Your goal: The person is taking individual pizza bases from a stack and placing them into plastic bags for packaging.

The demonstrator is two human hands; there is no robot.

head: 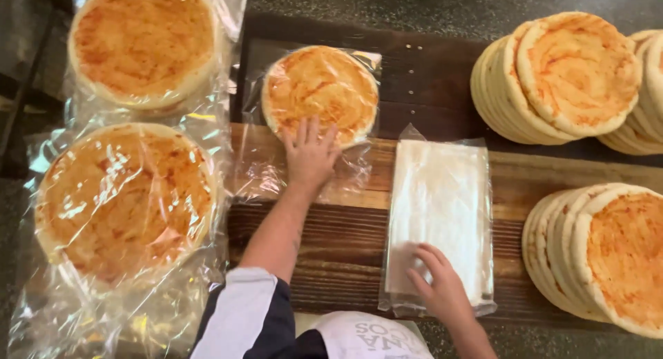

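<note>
Wooden table [345,248], left hand [309,155] on bagged flatbread [321,89], right hand [442,286] on bag stack [442,207].

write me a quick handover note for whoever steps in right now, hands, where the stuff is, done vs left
Left hand: flat on the bagged pizza base at the centre of the wooden board, fingers spread, no grip closed on it.
Right hand: fingertips resting on the stack of clear bags beside it.
Done: two bagged stacks sit at the left.
Left: three unbagged, sauced stacks at the right, one upper, one at the far edge, one lower. The centre base's bag still lies open and loose.
</note>
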